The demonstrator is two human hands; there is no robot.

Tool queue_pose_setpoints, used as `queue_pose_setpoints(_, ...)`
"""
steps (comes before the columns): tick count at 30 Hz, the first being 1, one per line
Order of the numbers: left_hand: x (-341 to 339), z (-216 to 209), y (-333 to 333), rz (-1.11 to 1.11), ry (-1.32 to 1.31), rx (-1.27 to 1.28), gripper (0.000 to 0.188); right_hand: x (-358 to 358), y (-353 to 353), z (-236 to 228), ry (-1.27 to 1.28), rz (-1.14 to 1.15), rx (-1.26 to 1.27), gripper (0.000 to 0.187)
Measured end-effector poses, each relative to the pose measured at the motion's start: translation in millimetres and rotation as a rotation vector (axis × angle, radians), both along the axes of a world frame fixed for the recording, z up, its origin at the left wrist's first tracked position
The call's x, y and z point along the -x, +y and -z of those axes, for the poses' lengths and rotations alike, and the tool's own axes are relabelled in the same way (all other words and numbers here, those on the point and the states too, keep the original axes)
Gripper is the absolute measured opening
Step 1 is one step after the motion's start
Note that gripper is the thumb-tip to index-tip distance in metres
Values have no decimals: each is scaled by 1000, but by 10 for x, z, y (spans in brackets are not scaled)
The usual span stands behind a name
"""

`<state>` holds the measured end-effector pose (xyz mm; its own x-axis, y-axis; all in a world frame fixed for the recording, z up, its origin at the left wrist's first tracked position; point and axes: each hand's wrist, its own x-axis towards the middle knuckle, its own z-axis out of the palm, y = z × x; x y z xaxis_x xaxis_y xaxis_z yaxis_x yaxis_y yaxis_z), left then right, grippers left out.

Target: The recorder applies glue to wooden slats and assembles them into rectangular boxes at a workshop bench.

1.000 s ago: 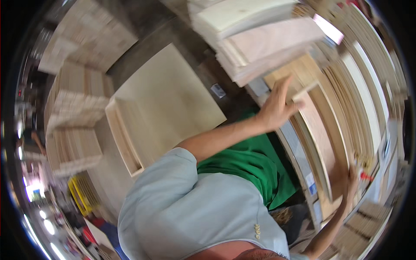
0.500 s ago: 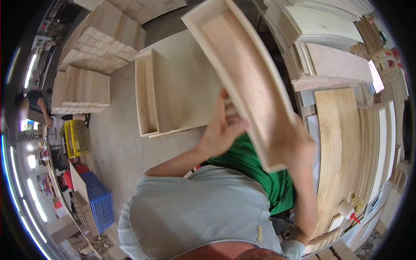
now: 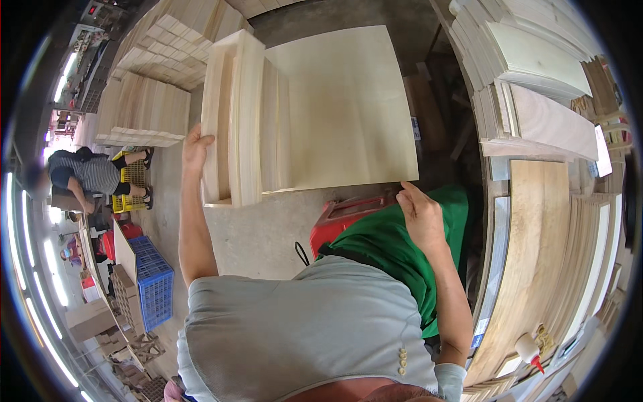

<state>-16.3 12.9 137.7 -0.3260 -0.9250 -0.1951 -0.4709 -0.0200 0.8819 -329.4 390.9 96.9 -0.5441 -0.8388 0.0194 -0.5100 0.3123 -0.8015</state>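
A long, shallow box of pale wood [image 3: 220,114] lies over the left side of a broad pale board [image 3: 341,107], seemingly on top of another wooden box [image 3: 275,127] whose right part shows beside it. My left hand [image 3: 196,151] grips the upper box by its outer left side, with the thumb over the edge. At the board's near right corner is my right hand [image 3: 423,218], holding nothing. Its index finger stretches to the corner and appears to touch it, while the other fingers bend loosely. What lies beneath the board is mostly hidden.
Stacked wood pieces [image 3: 144,110] stand at the left, near a blue crate [image 3: 155,281] and a yellow crate [image 3: 132,177]. Another person [image 3: 87,175] is at the far left. Board stacks [image 3: 542,53] and a glue bottle [image 3: 528,348] are on the right. A red stool-like object [image 3: 328,221] is before me.
The box held up in both hands has gone left and down over the other box. My right hand has let go and come to the board's corner. My left hand now grips the box's left side.
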Motion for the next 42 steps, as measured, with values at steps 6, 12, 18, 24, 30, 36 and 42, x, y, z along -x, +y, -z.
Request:
queue_pose_setpoints(6,77,253,-59,-73,-96,37,40,4,195,108,-67,47,-48,26)
queue_pose_setpoints(12,25,238,-134,-30,-171,71,44,-56,264,86,-151,80,-62,26)
queue_pose_setpoints(18,-70,498,-496,50,-630,253,64,-6,485,-20,-133,113,81,26)
queue_pose_setpoints(24,1597,-413,903,382,-137,322,38,360,1314,-640,-99,556,194,25)
queue_pose_setpoints(30,3409,-375,3191,1311,250,-41,34,770,3073,-1058,531,1387,276,18)
queue_pose_setpoints(36,5813,-726,4756,1447,564,494,62,1511,4669,-1180,988,1658,-264,36)
queue_pose_setpoints(42,6541,-577,5439,1625,235,530,76,1570,5196,-763,390,1691,-697,21)
